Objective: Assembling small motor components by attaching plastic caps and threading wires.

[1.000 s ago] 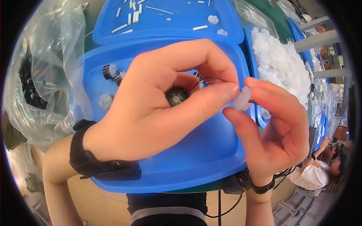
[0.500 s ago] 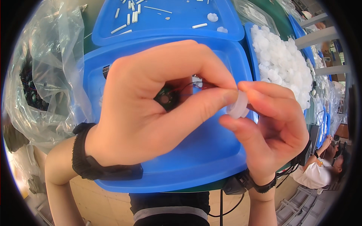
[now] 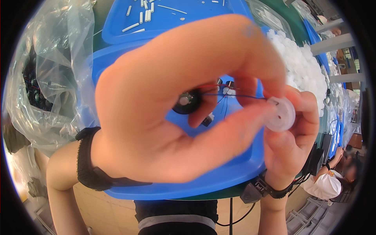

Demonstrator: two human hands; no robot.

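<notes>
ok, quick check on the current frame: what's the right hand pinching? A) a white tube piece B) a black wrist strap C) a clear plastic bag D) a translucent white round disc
D: the right hand pinches a translucent white round disc between thumb and fingers, with thin red and dark wires running from it toward a small black round part behind the left hand, above the blue tray.

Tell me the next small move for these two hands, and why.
Probably feed the thin wires on through the white disc. The right hand pinches the disc, the left hand curls in front of it, and the red and dark wires run from the small black round part to a spot on the disc's face, seemingly a hole.
</notes>
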